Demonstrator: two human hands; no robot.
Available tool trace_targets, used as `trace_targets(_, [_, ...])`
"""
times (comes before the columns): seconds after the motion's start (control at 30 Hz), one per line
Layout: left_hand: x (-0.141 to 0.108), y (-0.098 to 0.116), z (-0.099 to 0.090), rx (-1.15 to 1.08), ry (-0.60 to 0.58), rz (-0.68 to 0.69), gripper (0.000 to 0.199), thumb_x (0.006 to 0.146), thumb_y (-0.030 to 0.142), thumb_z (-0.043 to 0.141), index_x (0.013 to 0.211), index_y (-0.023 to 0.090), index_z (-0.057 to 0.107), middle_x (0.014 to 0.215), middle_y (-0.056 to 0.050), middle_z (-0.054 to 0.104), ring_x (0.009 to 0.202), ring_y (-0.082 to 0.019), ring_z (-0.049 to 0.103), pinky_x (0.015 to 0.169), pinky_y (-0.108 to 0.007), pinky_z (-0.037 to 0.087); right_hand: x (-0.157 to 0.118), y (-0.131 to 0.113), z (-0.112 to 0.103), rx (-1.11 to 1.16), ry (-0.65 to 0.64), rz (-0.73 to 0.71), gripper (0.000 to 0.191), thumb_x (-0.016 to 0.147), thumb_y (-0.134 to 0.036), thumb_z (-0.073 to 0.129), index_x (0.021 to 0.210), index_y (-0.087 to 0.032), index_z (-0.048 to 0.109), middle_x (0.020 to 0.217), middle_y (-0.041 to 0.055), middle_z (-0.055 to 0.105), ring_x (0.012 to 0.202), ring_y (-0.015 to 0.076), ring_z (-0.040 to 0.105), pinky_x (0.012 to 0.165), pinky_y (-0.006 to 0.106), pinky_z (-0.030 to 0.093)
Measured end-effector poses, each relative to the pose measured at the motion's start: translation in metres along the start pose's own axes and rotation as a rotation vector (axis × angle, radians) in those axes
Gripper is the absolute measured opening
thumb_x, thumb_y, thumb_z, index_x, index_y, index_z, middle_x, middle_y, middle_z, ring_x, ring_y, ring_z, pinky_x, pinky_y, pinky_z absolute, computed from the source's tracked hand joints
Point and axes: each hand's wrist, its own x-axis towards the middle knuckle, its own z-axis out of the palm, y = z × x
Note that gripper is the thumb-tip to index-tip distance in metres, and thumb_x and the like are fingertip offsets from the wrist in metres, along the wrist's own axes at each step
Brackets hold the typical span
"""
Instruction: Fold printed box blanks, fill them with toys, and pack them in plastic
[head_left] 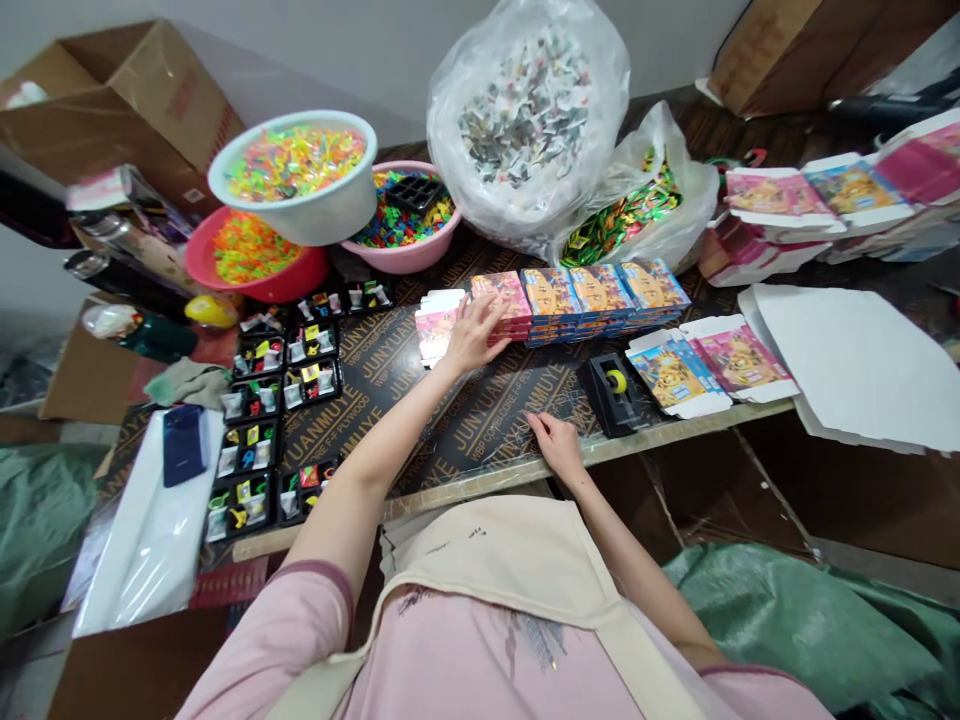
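My left hand (pixel 474 338) lies with fingers spread on the left end of a row of stacked small cartons, touching the pink carton (pixel 506 290) there. Under and beside its wrist is a flattened pink carton (pixel 433 325) with white flaps. Blue cartons (pixel 592 290) continue the row to the right, stacked several deep. My right hand (pixel 556 445) rests near the table's front edge, its fingers curled together and nothing visible in them. To its right stands a black tape dispenser (pixel 609 395) with a yellow roll.
Black trays (pixel 251 445) of small toys line the left, near a phone (pixel 184 445). Behind stand a white basin (pixel 292 215), a red basin (pixel 255 285), a pink basin (pixel 405 255) and a clear bag (pixel 525 120) of pieces. Flat cartons (pixel 709 368) and white sheets (pixel 862 360) lie right.
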Motion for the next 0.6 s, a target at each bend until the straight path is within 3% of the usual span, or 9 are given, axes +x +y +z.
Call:
trace_targets(0.1, [-0.021,-0.011,-0.014,0.071,0.103,-0.493,0.072,0.082,0.047,0.070,0.144,0.020,0.046,0.149,-0.020,0.045,0.141,-0.034,0.040,0.117,-0.052,0.029,0.000,0.001,0.000,0.001,0.000,-0.001,0.063,0.090,-0.074,0.033,0.054,-0.024,0.046,0.048,0.0003,0.048,0.050,0.0140,0.038,0.056,0.028,0.030])
trace_targets(0.17, [-0.035,-0.018,-0.022,0.143,0.062,-0.809,0.090,0.075,0.049,0.076,0.150,0.018,0.036,0.147,-0.023,0.046,0.140,-0.038,0.041,0.113,-0.051,0.034,0.000,0.000,0.000,0.000,-0.014,0.007,0.063,0.089,-0.075,0.033,0.055,-0.024,0.046,0.048,0.0001,0.047,0.050,0.0140,0.037,0.056,0.028,0.029])
trace_targets(0.2, [-0.040,-0.021,-0.025,0.164,0.014,-0.902,0.100,0.071,0.048,0.080,0.153,0.018,0.031,0.145,-0.024,0.047,0.139,-0.040,0.042,0.112,-0.052,0.035,0.001,0.000,-0.001,-0.001,-0.020,0.011,0.063,0.088,-0.076,0.033,0.055,-0.024,0.045,0.048,0.0001,0.047,0.050,0.0140,0.037,0.056,0.028,0.029])
trace_targets(0.3, [-0.047,-0.025,-0.033,0.151,-0.076,-0.974,0.112,0.065,0.041,0.086,0.155,0.016,0.025,0.138,-0.026,0.052,0.133,-0.041,0.048,0.108,-0.050,0.039,0.001,-0.002,-0.002,-0.004,-0.023,0.012,0.064,0.087,-0.078,0.032,0.054,-0.024,0.044,0.048,0.0000,0.046,0.049,0.0141,0.037,0.055,0.029,0.029])
trace_targets(0.47, [-0.055,-0.030,-0.048,0.085,0.019,-0.999,0.104,0.069,0.029,0.083,0.155,0.015,0.026,0.133,-0.024,0.057,0.125,-0.036,0.058,0.102,-0.042,0.045,0.000,0.000,-0.002,0.000,-0.015,-0.011,0.066,0.086,-0.079,0.033,0.056,-0.023,0.049,0.048,0.0003,0.047,0.049,0.0147,0.040,0.055,0.029,0.031])
trace_targets(0.6, [-0.073,-0.039,-0.061,0.082,0.041,-0.999,0.091,0.071,0.027,0.080,0.150,0.020,0.036,0.121,-0.016,0.067,0.118,-0.035,0.063,0.099,-0.042,0.047,0.003,0.000,0.000,0.014,-0.045,-0.030,0.064,0.085,-0.078,0.037,0.055,-0.023,0.051,0.047,-0.0012,0.045,0.048,0.0140,0.040,0.054,0.028,0.031])
